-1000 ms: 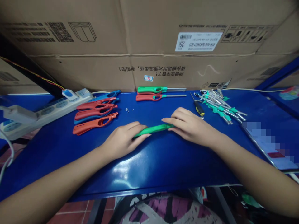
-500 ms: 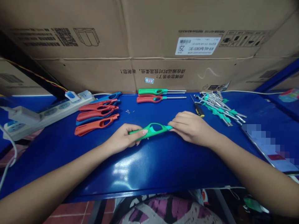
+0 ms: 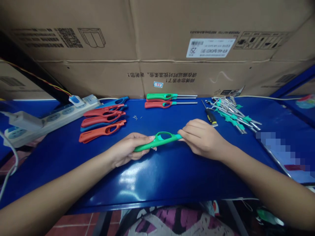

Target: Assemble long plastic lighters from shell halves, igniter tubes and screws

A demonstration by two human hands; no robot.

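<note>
A green long-nosed lighter (image 3: 165,141) with a teal trigger is held level above the blue table. My left hand (image 3: 133,146) is closed around its handle, thumb on top. At its narrow front end my right hand (image 3: 204,137) pinches with bent fingers; any metal tube there is hidden by the hand. Beyond my right hand lies a screwdriver (image 3: 210,116) with a black and yellow grip. Right of that is a pile of metal lighter tubes (image 3: 231,113) with teal triggers. Lighters with tubes fitted, one red (image 3: 158,104) and green ones (image 3: 157,96), lie at the back.
Red and blue lighter handles (image 3: 103,119) are stacked at the left, beside a white power strip (image 3: 56,116) with plugs and cables. Several small screws (image 3: 135,117) lie mid-table. Cardboard (image 3: 98,77) stands along the back of the blue table (image 3: 152,183).
The green lighter has rolled slightly in my hands and its handle end sits a little lower. My left thumb has shifted back along the handle. Both hands keep their hold.
</note>
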